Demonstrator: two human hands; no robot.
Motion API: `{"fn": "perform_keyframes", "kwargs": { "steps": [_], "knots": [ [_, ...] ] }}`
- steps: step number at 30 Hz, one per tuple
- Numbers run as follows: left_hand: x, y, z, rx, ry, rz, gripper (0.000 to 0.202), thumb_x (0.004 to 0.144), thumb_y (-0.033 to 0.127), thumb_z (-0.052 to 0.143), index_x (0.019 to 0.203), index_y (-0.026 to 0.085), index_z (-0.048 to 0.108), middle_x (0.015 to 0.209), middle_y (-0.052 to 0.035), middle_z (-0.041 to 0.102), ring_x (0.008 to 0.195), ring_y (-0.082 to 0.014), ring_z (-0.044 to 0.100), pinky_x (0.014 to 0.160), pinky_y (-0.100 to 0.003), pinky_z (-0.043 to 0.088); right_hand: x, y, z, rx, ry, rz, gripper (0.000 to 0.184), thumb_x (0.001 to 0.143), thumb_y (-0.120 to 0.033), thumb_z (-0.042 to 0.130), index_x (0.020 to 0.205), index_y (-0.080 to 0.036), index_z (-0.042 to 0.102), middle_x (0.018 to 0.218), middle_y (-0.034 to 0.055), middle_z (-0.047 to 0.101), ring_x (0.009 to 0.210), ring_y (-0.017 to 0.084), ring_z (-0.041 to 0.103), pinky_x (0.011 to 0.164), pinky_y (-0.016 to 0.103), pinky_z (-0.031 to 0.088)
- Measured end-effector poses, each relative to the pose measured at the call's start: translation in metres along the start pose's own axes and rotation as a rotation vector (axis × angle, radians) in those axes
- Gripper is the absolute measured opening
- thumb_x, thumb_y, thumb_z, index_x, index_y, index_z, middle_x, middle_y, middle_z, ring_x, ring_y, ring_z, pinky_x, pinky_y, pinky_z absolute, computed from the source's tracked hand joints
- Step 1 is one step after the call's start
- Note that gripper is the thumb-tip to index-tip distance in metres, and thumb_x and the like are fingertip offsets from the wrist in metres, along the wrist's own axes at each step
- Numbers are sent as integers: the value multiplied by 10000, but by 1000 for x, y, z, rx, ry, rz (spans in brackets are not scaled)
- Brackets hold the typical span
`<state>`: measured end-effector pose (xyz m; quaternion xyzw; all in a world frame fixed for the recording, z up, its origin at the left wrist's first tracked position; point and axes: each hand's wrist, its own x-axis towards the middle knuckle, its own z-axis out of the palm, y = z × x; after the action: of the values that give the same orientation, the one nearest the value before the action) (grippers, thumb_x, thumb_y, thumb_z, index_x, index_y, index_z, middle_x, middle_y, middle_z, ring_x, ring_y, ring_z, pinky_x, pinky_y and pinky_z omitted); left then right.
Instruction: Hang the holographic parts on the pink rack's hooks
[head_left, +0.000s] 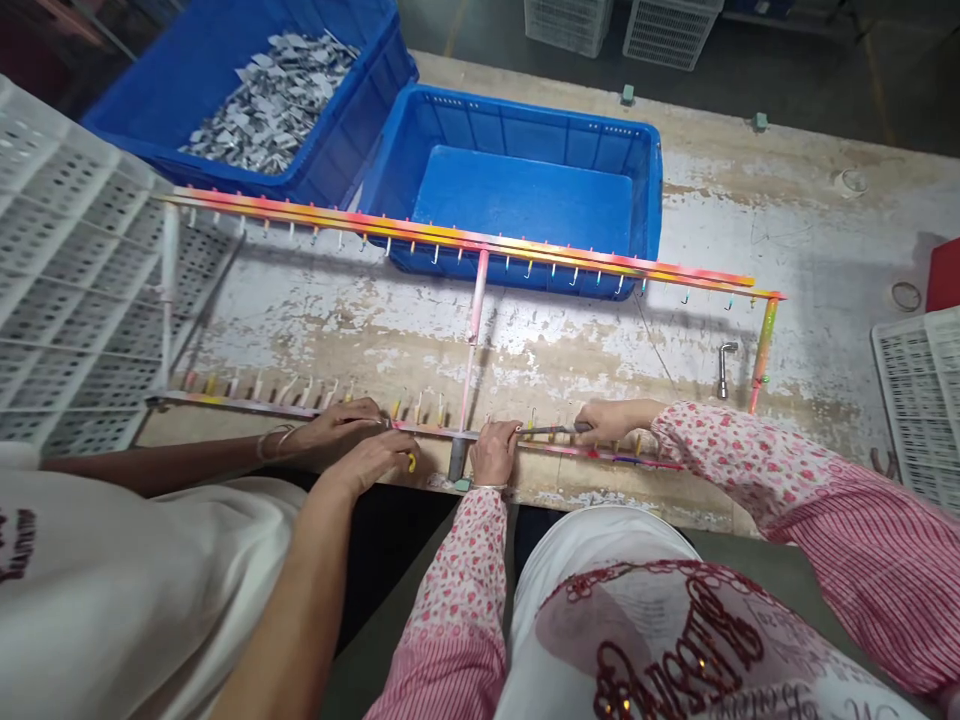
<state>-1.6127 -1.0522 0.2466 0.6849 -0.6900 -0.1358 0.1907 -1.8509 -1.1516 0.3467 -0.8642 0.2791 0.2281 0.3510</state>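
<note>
A paint-crusted metal rack [474, 300] with rows of small hooks lies across the worn table. My left hand [495, 455], in a pink flowered sleeve, is curled shut on the rack's near bar [600, 452] beside the centre post. My right hand [611, 420] is closed on a thin metal tool [551, 430] that points left along that bar, its tip just above my left hand. A co-worker in a white shirt stands to my left, with both hands [360, 440] on the same bar.
Behind the rack stand a blue bin [225, 60] holding several flat metal pieces and an empty blue bin [652, 190]. White perforated crates sit at the left [67, 280] and right [915, 400]. An L-shaped wrench [726, 365] lies near the rack's right post.
</note>
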Motion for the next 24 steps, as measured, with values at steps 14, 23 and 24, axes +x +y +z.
{"fn": "perform_keyframes", "kwargs": {
  "steps": [14, 23, 24],
  "knots": [
    [2, 2, 8, -22, 124, -139, 296, 950, 292, 491, 1121, 133, 673, 1013, -100, 700, 994, -270, 595, 918, -379, 450, -4, 35, -1, -244, 476, 136, 246, 972, -327, 538, 1027, -109, 639, 1056, 134, 602, 971, 218, 578, 801, 279, 414],
    [7, 0, -15, -10, 327, -355, 306, 850, 317, 583, 1094, 134, 584, 1059, -167, 601, 1008, -293, 583, 836, -416, 473, -16, 36, 29, -177, 478, 196, 239, 969, -325, 538, 988, -116, 653, 1046, 110, 604, 969, 213, 573, 779, 280, 415],
    [9, -2, -16, 12, 295, -396, 293, 834, 327, 600, 1072, 157, 593, 1056, -160, 613, 1010, -302, 586, 819, -428, 473, -16, 34, 29, -188, 490, 183, 240, 968, -324, 538, 984, -115, 655, 1035, 107, 605, 958, 214, 572, 776, 284, 416]
  ]
}}
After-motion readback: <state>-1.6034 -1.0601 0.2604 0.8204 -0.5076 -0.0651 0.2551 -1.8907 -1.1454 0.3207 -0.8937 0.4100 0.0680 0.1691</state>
